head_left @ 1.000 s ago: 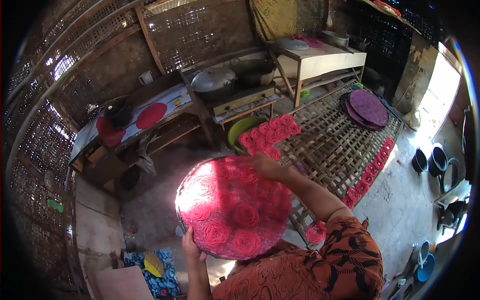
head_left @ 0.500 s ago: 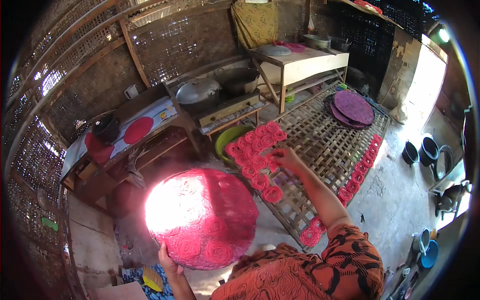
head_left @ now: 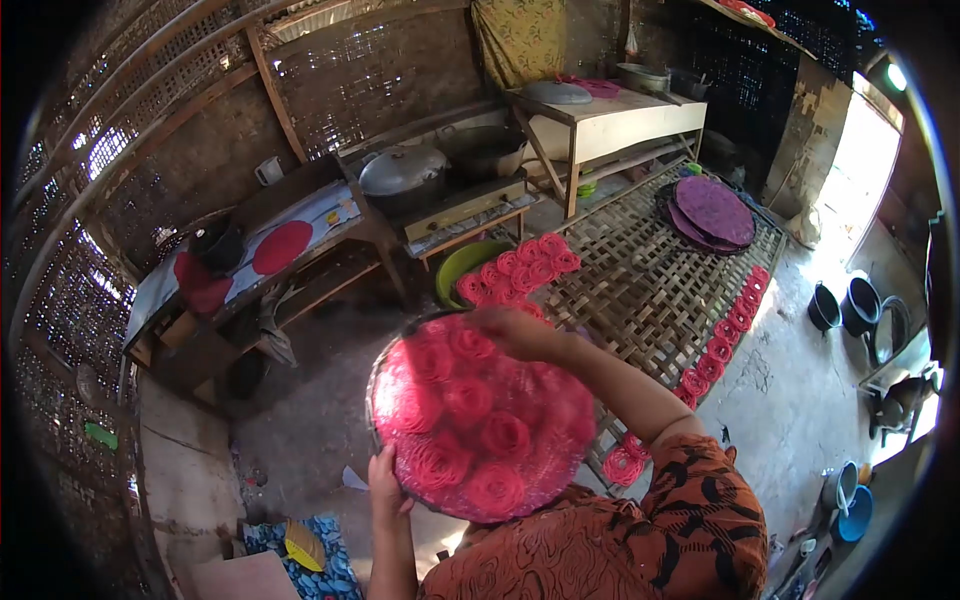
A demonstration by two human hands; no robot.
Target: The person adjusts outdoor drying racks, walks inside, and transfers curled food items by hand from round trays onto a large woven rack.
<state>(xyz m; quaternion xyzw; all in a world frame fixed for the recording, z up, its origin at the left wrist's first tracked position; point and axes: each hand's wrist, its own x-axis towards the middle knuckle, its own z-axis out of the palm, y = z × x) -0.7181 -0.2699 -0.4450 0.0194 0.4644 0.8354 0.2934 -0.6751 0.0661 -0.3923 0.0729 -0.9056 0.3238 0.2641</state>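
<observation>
My left hand (head_left: 388, 483) grips the lower left rim of a round pink tray (head_left: 545, 430), which is tilted and carries several pink noodle-like coils (head_left: 505, 434). Over the tray's upper edge is my right hand (head_left: 505, 333), blurred, its fingers pointing down near a coil; whether it holds one is hidden. Just beyond it, more pink coils (head_left: 540, 268) lie in rows on the corner of a woven bamboo rack (head_left: 640, 270). Another line of coils (head_left: 722, 349) runs along the rack's right edge.
Purple round trays (head_left: 712, 212) lie on the rack's far end. A green basin (head_left: 460, 268) stands by its left corner. Pots, one a lidded pot (head_left: 403, 172), sit behind. On the left is a low table (head_left: 325, 215); black buckets (head_left: 824, 308) stand on the right.
My right hand has moved left from the coils on the rack to above the tray. The tray and my left hand have shifted right and slightly up, and more coils show in less glare.
</observation>
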